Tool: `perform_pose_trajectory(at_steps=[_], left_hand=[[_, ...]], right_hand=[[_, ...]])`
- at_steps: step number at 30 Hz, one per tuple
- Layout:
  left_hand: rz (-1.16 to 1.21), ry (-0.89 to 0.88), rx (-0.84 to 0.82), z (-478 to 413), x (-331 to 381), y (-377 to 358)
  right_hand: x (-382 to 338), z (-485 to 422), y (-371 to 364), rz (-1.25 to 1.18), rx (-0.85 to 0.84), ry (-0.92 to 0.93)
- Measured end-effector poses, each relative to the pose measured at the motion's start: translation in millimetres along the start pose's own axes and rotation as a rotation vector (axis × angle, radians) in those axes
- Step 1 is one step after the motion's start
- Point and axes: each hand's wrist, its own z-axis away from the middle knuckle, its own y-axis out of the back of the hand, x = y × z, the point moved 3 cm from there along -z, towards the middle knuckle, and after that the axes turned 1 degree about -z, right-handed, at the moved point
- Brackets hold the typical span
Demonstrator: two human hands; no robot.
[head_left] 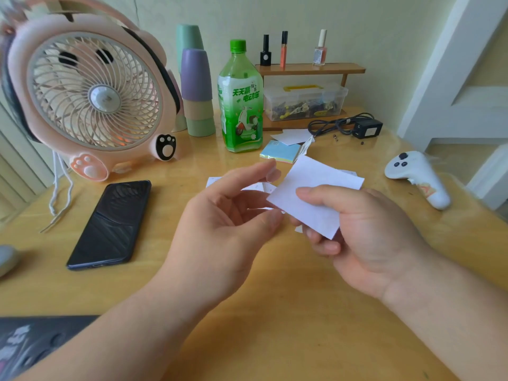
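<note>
**Two hands, one white paper square above the table**

One small sheet of white paper is held in the air above the middle of the wooden table, tilted so that one corner points down toward the person. The right hand grasps it: the thumb lies flat across the top face and the curled fingers support it from below.

The left hand is just beside the sheet's left edge, relaxed and holding nothing. Its forefinger reaches toward the upper left side and its thumb sits by the lower left corner, the two set wide apart. Whether either fingertip touches the paper cannot be told.

Under the hands lie a few white paper scraps. Behind them sits a pad of pastel note sheets, with more white squares beside it, near a green drink bottle.

A pink fan stands at the far left, and a stack of upturned cups is between it and the bottle. A dark phone lies flat in front of the fan.

At the back, a clear plastic box sits under a small wooden shelf carrying three little bottles. A black adapter with its coiled cord lies to the right of the box, and a white controller rests near the table's right edge.
</note>
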Motion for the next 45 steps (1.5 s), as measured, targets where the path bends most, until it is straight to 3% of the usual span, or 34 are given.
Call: perform_pose_trajectory(at_steps=[4, 33, 45], left_hand=[[-0.074, -0.078, -0.008, 1.2, -0.8, -2.1], [-0.256, -0.122, 0.044, 0.4, -2.2, 0.8], [-0.464, -0.205, 0.128, 3.9, 5.1, 2.6]], right_hand=[[-0.8, 0.3, 1.0, 0.002, 0.005, 0.013], [-2.8, 7.7, -3.9, 0.052, 0.059, -0.011], [-0.4, 6.2, -5.8, 0.041, -0.028, -0.045]])
